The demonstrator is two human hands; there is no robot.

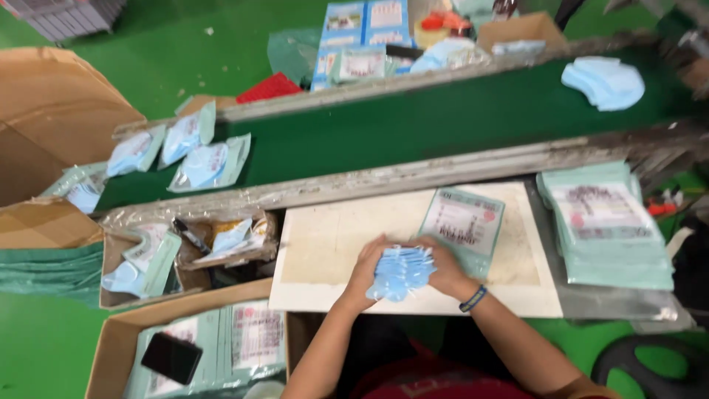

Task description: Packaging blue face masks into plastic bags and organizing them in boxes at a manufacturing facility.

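On the pale work board (325,244) beside the green conveyor belt (413,125), a stack of blue face masks (399,271) is squared between the left hand (367,267) and right hand (445,267), fingers closed around it, and insertion into the adjacent empty pouch (464,225) is judged the next requirement.

A pale board (325,244) lies on the bench, with one printed pouch (464,225) flat on its far right part. Just right of the board sits a stack of pouches (605,229). Beyond the board runs a green belt (413,125) between grey rails; three filled pouches (185,151) lie at its left end, and a pile of blue masks (604,81) at its right.
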